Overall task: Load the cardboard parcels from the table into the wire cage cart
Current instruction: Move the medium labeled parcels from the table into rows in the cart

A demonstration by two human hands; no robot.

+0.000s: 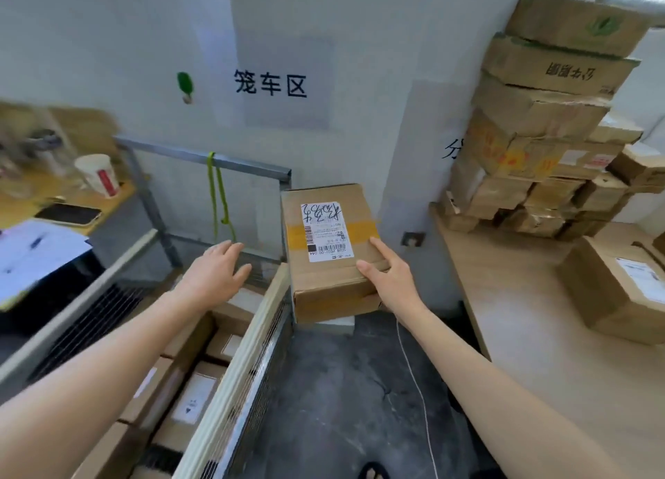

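One parcel (329, 248) hangs right by the wire cage cart (230, 381), at its right rail, with the right hand (390, 280) gripping its near corner. Meanwhile the left hand (216, 273) is spread flat above the cart, holding nothing. I count at least four boxes (196, 395) inside it.

- 2 hands in view: left hand (212, 273) and right hand (388, 280), both bare to the wrist.
- Left forearm (108, 352) and right forearm (503, 381): bare along the whole visible length, to the frame's bottom edge.
- 1 dark, rounded shoe tip (374, 473) at the frame's bottom edge; type cannot be told.
- 1 thin white cord (414, 363) runs beside the right forearm; whether it is worn cannot be told.
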